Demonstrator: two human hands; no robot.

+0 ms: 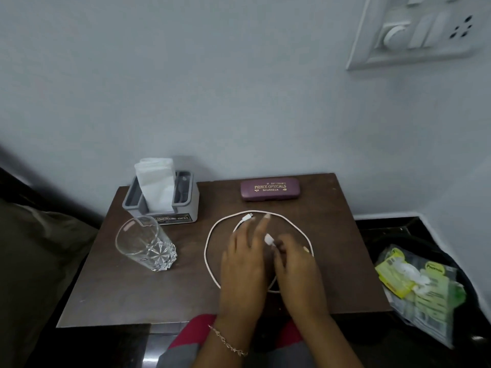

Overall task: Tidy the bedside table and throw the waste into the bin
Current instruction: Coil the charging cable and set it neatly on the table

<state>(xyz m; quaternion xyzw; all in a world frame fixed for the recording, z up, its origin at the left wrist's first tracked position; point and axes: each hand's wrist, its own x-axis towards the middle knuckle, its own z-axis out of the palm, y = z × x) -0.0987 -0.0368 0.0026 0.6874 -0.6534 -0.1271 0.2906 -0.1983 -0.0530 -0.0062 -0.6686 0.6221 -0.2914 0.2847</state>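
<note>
A white charging cable [212,235] lies in a loop on the brown bedside table [132,288]. My left hand [243,264] rests over the loop with its fingers spread, near one plug end [245,217]. My right hand [297,264] pinches the other plug end [269,239] between its fingers. To the right of the table stands a black bin [467,282] holding green and clear plastic wrappers [414,282].
A clear glass [146,244] stands at the table's left. Behind it is a grey tissue holder [186,203] with white tissues. A maroon spectacle case [270,189] lies at the back. A switchboard [417,30] hangs on the wall, and a bed edges the left.
</note>
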